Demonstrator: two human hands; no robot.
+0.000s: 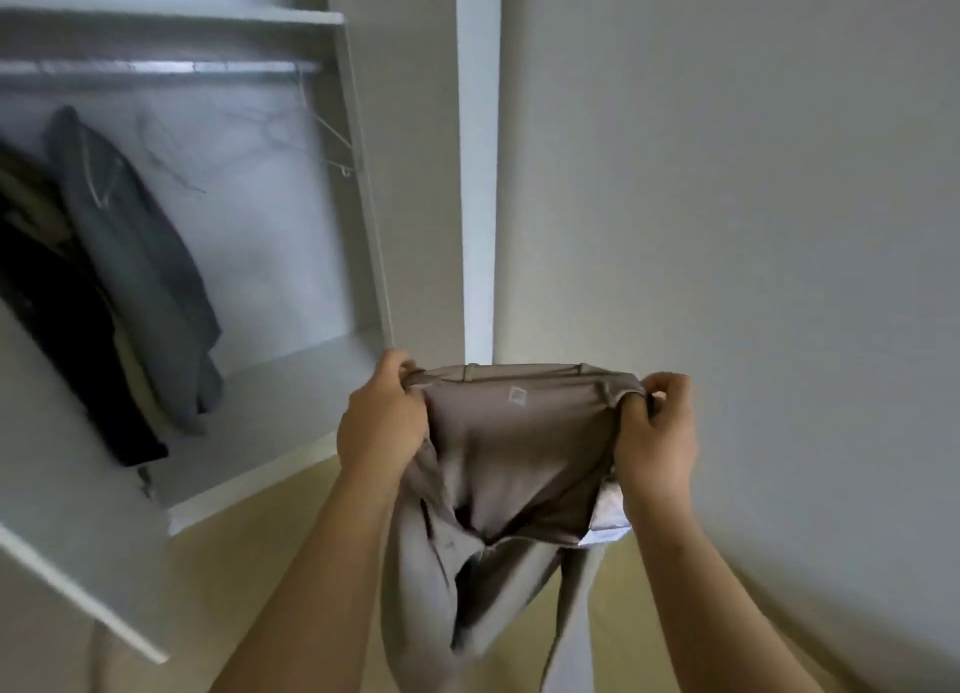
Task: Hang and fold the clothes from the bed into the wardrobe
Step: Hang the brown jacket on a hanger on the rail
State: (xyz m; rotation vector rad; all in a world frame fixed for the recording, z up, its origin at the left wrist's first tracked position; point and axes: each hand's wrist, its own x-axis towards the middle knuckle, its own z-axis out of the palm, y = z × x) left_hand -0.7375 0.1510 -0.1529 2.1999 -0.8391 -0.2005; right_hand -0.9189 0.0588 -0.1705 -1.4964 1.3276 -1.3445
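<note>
A pair of grey-brown trousers (514, 463) hangs in front of me, held up by the waistband with the legs dangling down. My left hand (382, 422) grips the left end of the waistband, and my right hand (657, 432) grips the right end. The waistband is stretched flat between them, with a small white label showing inside. The open white wardrobe (311, 370) stands to the left, beyond my left hand. Its metal rail (156, 68) runs under a shelf.
A grey garment (140, 276) and darker clothes (57, 339) hang at the left of the rail. Empty wire hangers (311, 131) hang at its right end. A white door edge (475, 172) and a plain wall (727, 198) stand ahead. The floor (322, 526) is yellowish.
</note>
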